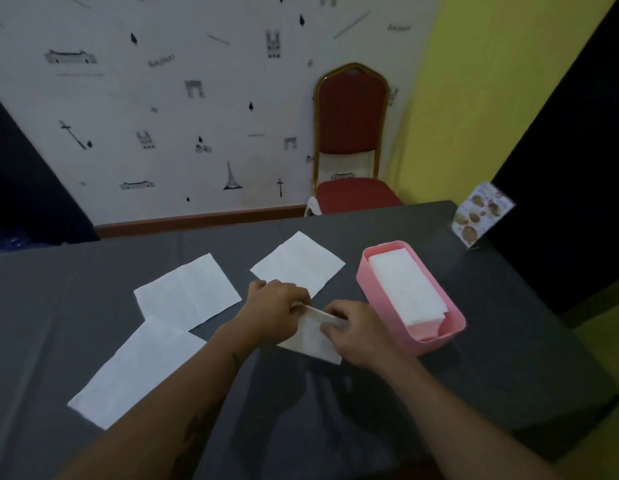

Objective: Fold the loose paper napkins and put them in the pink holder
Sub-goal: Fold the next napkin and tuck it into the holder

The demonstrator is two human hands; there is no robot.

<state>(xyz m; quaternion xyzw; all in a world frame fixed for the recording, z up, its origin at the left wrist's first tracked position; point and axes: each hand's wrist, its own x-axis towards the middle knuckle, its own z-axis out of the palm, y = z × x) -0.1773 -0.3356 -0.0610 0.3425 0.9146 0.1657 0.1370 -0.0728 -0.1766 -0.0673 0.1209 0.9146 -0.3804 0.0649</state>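
A white paper napkin (311, 342) lies partly folded on the dark table, just left of the pink holder (453, 327). My left hand (275, 313) pinches its upper folded edge and my right hand (355, 332) grips the same edge from the right side. The pink holder is a rectangular box with a stack of folded white napkins (406, 289) inside. Three loose napkins lie flat: one at the far middle (297, 263), one left of my hands (187, 292), one nearer at the left (138, 370), overlapping the second.
The table (509, 358) has a dark grey cloth; its right edge runs close behind the holder. A clear stand with a food menu card (481, 214) sits at the far right corner. A red chair (349, 140) stands beyond the table against the patterned wall.
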